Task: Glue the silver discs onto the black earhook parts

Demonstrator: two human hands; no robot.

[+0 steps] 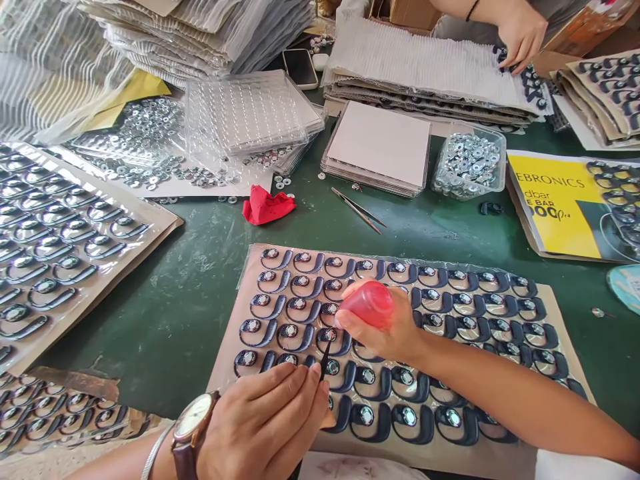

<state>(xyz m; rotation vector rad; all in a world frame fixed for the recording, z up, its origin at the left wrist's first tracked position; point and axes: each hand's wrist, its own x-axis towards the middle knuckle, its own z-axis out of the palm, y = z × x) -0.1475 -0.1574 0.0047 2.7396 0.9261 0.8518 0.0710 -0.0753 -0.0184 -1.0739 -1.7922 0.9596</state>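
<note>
My right hand (385,327) is wrapped round a translucent red squeeze bottle (367,305), tipped over a board (560,320) covered in plastic film. Rows of dark hook-shaped parts (363,415), each with a shiny round disc, lie on that board. Just left of the bottle, my left hand (270,420) pinches a thin dark pointed tool (326,357), perhaps tweezers. Its tip is at the disc of one hook-shaped part (330,337); whether it touches cannot be seen. The bottle's nozzle is hidden by my fingers.
Metal tweezers (357,210) and a red cloth (269,205) lie beyond the board. A clear tub of washers (469,163) stands near stacked white sheets (379,143). Another filled board (65,253) is at left. A co-worker's hand (521,33) touches parts at the back.
</note>
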